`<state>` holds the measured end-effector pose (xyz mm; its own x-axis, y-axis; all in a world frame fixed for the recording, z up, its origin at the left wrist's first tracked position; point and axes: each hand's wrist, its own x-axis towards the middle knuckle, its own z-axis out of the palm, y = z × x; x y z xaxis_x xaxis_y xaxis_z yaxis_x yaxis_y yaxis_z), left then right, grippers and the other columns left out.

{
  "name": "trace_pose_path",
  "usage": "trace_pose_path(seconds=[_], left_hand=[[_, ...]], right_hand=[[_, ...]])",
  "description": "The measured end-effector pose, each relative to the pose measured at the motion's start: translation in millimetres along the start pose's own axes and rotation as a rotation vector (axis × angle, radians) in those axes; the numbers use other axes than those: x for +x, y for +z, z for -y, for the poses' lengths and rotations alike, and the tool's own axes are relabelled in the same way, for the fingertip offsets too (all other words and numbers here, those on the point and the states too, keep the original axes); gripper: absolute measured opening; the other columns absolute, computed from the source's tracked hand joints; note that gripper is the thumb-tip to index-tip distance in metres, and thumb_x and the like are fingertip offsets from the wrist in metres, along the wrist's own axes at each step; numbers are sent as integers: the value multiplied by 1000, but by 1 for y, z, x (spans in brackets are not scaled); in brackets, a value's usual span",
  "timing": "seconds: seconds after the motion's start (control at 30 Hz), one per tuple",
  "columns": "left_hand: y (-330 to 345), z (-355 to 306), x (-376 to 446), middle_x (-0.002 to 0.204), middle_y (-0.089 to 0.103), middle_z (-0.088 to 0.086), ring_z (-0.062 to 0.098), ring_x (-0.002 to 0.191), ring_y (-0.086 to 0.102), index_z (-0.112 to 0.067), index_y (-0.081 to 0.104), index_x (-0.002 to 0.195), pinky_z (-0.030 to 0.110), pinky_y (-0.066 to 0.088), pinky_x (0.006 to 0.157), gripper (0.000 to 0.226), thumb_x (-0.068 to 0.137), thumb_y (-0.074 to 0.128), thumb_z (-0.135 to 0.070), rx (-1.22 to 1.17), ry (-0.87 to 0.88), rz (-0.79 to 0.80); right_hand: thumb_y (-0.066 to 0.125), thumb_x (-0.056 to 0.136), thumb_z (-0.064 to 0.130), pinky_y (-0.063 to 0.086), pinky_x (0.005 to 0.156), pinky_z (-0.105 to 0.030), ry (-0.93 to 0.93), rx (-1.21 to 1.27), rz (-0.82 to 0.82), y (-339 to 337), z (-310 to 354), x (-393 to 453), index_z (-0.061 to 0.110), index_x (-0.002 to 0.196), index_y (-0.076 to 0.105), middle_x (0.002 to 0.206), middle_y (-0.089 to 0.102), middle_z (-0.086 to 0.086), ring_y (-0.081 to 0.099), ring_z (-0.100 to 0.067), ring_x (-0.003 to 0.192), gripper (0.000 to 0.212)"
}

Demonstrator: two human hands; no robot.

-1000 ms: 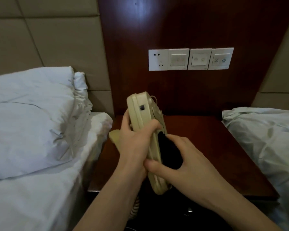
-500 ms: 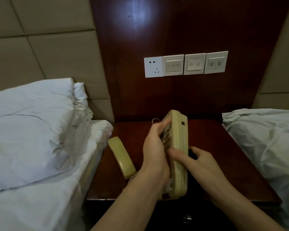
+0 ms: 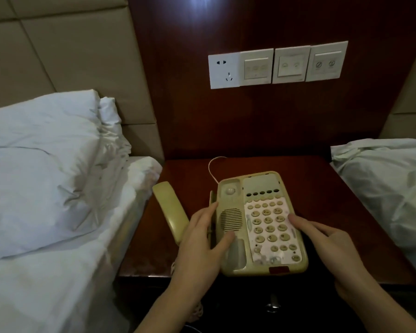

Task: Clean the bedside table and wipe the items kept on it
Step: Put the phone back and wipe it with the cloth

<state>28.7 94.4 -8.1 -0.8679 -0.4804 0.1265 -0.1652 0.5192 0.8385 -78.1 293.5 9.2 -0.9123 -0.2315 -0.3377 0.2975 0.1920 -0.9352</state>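
Observation:
A yellowed telephone base [image 3: 262, 222] lies flat, keypad up, on the dark red bedside table [image 3: 317, 188]. My left hand [image 3: 202, 248] holds its left edge, thumb on top by the speaker grille and fingers along the side. My right hand [image 3: 329, 248] touches the base's right edge with straight fingers. The handset [image 3: 171, 210] lies off the cradle on the table to the left of the base. No cloth shows in either hand.
A thin cord [image 3: 211, 169] loops behind the base. The coiled cord [image 3: 198, 308] hangs over the table's front edge. White bedding [image 3: 39, 164] borders the table on the left and another bed [image 3: 382, 188] on the right. Wall switches [image 3: 276, 66] sit above.
The telephone base, held upright on its edge before, now lies flat on the table with its keypad up. The dark cloth seen by my right hand a second ago is out of sight.

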Motion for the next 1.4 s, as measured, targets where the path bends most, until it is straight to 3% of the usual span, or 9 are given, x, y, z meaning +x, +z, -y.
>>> trace_pose_path(seconds=[0.23,0.37,0.47,0.67,0.8,0.97,1.1,1.27,1.4], left_hand=[[-19,12,8,134,52,-26,-9,119,52,-41,46,148,12,45,95,64,92,75,-34,32,8,-136],[-40,21,26,155,37,-2,19,142,39,-31,35,155,44,40,115,83,85,74,-52,254,-124,-323],[-47,34,44,156,40,10,31,138,46,-19,21,159,53,42,113,110,75,78,-62,85,-350,-266],[-49,49,51,123,66,-1,22,112,65,-21,49,143,47,53,101,66,87,79,-39,-197,-349,-230],[-67,34,42,119,70,-2,16,107,68,-27,54,140,41,56,95,56,90,76,-37,-283,-198,-214],[-63,-13,24,129,70,-2,20,112,71,-29,44,151,39,57,93,77,84,79,-40,-440,-119,99],[-36,-36,4,121,76,4,21,107,74,-22,55,141,32,60,81,59,85,73,-33,-678,-234,299],[-18,-30,-12,106,76,-21,5,101,74,-46,51,124,20,59,76,41,94,67,-24,-631,-121,173],[-13,-20,2,132,63,-17,0,114,66,-36,28,155,26,57,95,64,101,61,-34,-450,-106,84]], right_hand=[[85,64,51,59,81,-47,-32,-226,-130,7,-16,18,14,116,68,107,71,-8,70,-25,89,66],[84,59,59,60,77,-47,-63,-266,-159,7,-21,24,20,109,69,106,71,-6,71,-24,88,65],[82,59,63,61,74,-46,-82,-276,-166,8,-25,25,21,107,70,102,72,-4,72,-22,85,65],[81,62,61,60,78,-47,-128,-299,-158,6,-27,28,21,106,70,104,72,-4,71,-22,88,61],[82,69,51,59,74,-42,-154,-287,-146,5,-25,30,22,103,68,98,69,-2,69,-20,85,47],[82,70,51,60,72,-43,-163,-298,-146,6,-24,30,25,96,64,97,71,-3,71,-21,81,41],[81,69,54,61,74,-44,-156,-315,-141,4,-27,32,19,106,70,98,73,-3,71,-21,82,52],[81,70,53,58,71,-38,-167,-314,-147,4,-27,33,16,111,69,98,70,-2,69,-19,85,57],[81,73,49,55,64,-33,-179,-311,-145,3,-26,33,17,111,68,88,66,5,68,-15,80,51]])
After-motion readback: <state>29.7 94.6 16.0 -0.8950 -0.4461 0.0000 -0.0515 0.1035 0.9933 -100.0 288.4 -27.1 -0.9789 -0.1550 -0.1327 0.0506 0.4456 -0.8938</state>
